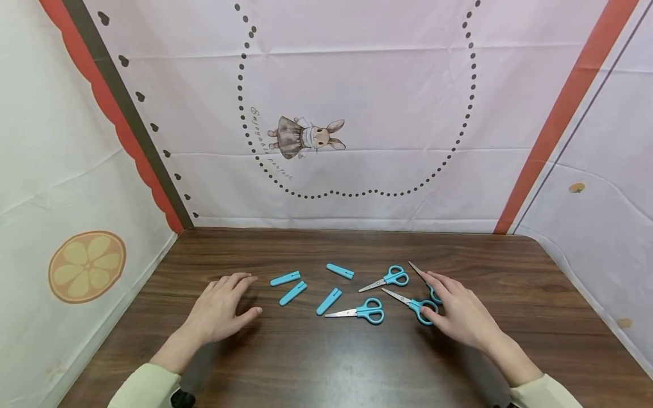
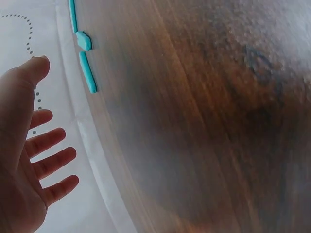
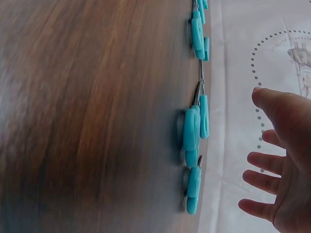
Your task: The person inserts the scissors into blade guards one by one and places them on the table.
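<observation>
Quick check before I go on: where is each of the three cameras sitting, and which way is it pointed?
Head: above, facing forward and down over the wooden table; four scissors, four blade caps; both hands and sleeves show.
Left wrist: by the left hand, low along the tabletop toward caps; open palm shows.
Right wrist: by the right hand, skimming the tabletop toward scissors; open palm shows.
Shared: head and left wrist see caps; head and right wrist see scissors.
</observation>
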Available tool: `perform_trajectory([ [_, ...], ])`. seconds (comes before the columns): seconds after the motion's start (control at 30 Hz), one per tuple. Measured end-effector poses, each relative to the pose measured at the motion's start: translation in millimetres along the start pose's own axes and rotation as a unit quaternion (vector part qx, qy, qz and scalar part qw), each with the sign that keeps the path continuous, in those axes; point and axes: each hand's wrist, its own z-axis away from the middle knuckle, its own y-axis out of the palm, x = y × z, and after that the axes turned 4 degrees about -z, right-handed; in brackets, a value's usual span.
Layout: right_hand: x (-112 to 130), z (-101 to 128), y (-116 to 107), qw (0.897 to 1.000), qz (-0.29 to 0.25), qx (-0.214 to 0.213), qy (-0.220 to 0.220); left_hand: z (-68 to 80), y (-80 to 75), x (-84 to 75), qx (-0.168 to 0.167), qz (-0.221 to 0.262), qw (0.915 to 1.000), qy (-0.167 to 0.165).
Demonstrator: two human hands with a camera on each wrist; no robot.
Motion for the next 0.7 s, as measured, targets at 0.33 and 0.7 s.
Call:
perform_trajectory([
  [0.33,10,-6,7,1.000,-0.019,0.015,0.009,-1.0,4.3,-3.0,0.015,0.022,0.9996,-0.007],
  [0.7,22,-14,17,0.999,-0.037,0.002,-0.004,-7.0,7.2,-11.2,0.012,0.040,0.9991,0.000],
])
